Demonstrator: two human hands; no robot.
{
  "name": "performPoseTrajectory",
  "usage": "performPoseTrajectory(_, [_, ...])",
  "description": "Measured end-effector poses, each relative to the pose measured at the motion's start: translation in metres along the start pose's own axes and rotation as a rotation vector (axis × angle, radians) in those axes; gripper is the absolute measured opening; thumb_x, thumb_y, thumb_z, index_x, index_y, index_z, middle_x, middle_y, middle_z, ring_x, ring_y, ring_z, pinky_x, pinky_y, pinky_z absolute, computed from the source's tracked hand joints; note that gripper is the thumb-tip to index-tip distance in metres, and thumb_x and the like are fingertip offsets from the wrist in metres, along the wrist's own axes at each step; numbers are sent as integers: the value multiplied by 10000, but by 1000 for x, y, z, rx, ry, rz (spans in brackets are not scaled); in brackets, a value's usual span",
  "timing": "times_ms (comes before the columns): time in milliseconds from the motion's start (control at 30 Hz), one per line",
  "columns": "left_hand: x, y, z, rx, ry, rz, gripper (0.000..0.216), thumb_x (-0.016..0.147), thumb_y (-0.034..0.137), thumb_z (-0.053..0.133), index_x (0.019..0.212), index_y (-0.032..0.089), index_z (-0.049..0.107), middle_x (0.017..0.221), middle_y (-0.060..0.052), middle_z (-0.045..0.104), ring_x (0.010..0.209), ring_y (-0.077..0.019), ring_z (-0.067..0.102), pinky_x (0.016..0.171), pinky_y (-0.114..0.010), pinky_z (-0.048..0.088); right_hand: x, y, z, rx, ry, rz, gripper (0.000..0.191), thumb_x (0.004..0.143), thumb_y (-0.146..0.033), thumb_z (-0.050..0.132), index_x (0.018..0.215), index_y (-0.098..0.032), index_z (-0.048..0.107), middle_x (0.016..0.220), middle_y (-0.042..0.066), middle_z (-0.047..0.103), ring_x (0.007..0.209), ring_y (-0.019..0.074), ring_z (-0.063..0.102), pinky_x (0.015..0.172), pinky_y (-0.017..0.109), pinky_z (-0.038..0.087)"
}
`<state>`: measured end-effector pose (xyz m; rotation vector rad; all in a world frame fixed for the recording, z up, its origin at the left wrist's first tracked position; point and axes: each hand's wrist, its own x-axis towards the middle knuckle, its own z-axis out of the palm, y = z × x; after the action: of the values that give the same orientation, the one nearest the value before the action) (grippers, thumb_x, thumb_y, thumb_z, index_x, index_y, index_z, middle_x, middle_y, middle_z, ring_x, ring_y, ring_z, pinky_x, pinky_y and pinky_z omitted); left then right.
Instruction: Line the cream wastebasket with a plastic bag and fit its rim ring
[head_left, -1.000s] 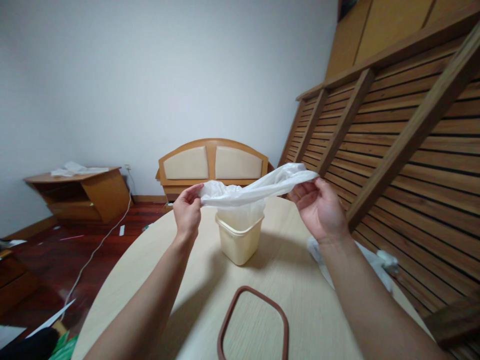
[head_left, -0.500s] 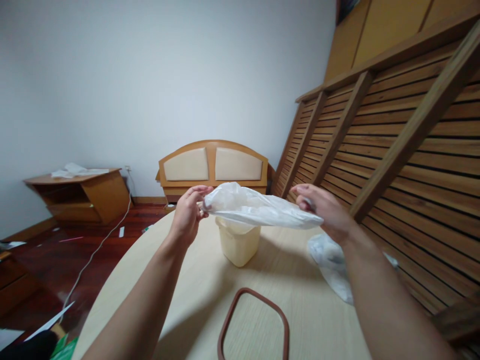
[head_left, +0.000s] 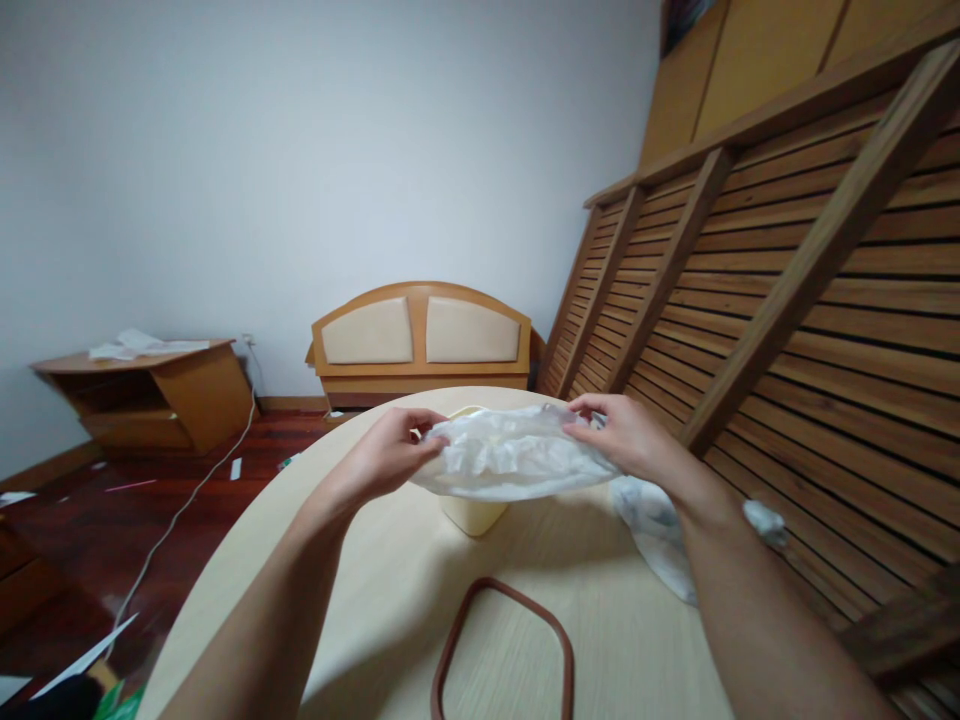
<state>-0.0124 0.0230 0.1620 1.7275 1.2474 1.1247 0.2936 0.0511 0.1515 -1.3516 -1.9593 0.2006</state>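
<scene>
A white translucent plastic bag (head_left: 517, 458) is stretched sideways between my two hands. My left hand (head_left: 397, 445) pinches its left end, and my right hand (head_left: 616, 435) grips the right end between thumb and fingers. Behind and below the bag stands a cream plastic bin (head_left: 474, 514); its upper part is mostly hidden by the bag. Closer to me, a brown rounded rectangular ring (head_left: 450, 648) lies flat on the table, its near side cut off by the picture's edge.
The round pale table (head_left: 382, 600) carries another crumpled plastic bag (head_left: 654, 545) beside my right forearm. Slatted wooden panels (head_left: 795, 320) lean along the right. A headboard (head_left: 420, 335) and a low cabinet (head_left: 142, 395) stand beyond, with a white cable (head_left: 196, 495) across the floor.
Both hands have come lower and closer together, bringing the bag down in front of the bin's top. The bag now hangs wider and more bunched, and the right fingers hold it nearer its upper edge.
</scene>
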Motion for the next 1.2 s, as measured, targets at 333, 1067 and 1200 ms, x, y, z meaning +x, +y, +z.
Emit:
performPoseTrajectory(333, [5,3,-6,-258,541,219,151,654,116,584,706,207,474,704,30,611,438,-75,497,393,-160,325,-5,-19,-15,-129,503,95,220,847,-354,597,911,-206,747,779,62,720,665,212,633,634,307,431])
performPoseTrajectory(1067, [1,4,-15,-466,545,246,384,653,205,821,1034,182,782,1012,-74,772,818,-172,690,691,-227,531,-3,7,-18,-109,243,247,381,678,-587,753,622,-215,692,492,-19,539,492,153,480,456,272,289])
performPoseTrajectory(1200, [19,-22,-26,-100,910,399,283,692,93,675,943,173,778,880,-39,750,811,-146,675,766,-209,522,0,16,-15,6,148,269,126,673,-345,752,679,-221,739,594,7,670,556,176,574,481,265,357])
